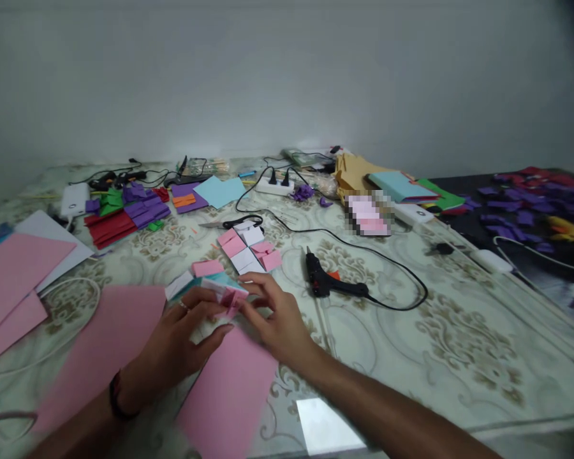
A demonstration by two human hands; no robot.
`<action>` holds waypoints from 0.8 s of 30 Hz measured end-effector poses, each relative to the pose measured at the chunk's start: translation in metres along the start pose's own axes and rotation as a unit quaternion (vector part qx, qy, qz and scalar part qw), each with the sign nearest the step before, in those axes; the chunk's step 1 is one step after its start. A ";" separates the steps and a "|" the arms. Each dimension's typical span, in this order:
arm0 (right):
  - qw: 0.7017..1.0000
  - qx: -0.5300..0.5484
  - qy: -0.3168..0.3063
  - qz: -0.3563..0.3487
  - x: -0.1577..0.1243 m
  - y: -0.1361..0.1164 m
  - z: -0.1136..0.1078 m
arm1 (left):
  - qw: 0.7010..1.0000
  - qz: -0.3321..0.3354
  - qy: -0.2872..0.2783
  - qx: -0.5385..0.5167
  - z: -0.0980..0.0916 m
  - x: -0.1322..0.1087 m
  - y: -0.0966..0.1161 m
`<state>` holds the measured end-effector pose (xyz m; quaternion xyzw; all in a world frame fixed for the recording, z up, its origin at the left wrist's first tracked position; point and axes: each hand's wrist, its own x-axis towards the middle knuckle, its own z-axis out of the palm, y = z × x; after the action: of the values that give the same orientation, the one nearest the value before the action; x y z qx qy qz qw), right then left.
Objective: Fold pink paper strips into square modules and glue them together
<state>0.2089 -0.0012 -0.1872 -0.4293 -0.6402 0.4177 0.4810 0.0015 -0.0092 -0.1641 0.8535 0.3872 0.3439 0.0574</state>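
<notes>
My left hand (184, 331), with a ring and a dark wristband, grips a folded pink and white paper piece (230, 298) from the left. From the right, my right hand (272, 315) pinches the same piece with its fingers. Light blue paper shows behind the fingers, beside a small pink folded piece (208, 268). Just beyond lies a block of pink and white folded squares (249, 247). Under and in front of my hands are pink sheets (232, 395).
A black glue gun (332, 278) lies on the patterned tablecloth right of my hands, its cord looping outward. Scissors (234, 222), a power strip (275, 186) and coloured papers (124, 213) are farther back. A white sheet (326, 426) lies near the front edge.
</notes>
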 end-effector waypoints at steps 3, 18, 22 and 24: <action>0.996 -0.050 0.034 -0.069 0.002 -0.001 -0.008 | 0.990 -0.039 0.119 0.072 -0.014 0.004 -0.006; 0.975 -0.129 -0.019 -0.182 0.006 -0.018 -0.039 | 0.808 -0.317 -0.044 -0.494 -0.026 0.015 -0.050; 0.996 -0.038 -0.026 -0.072 0.010 -0.019 -0.035 | 0.795 -0.365 -0.021 -0.485 -0.027 0.011 -0.043; 0.999 0.015 -0.026 -0.029 0.013 -0.018 -0.033 | 0.804 -0.374 0.004 -0.463 -0.025 0.010 -0.042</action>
<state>0.2363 0.0098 -0.1601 -0.3926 -0.6584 0.4243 0.4820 -0.0357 0.0223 -0.1551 0.5131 0.4711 0.4380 0.5683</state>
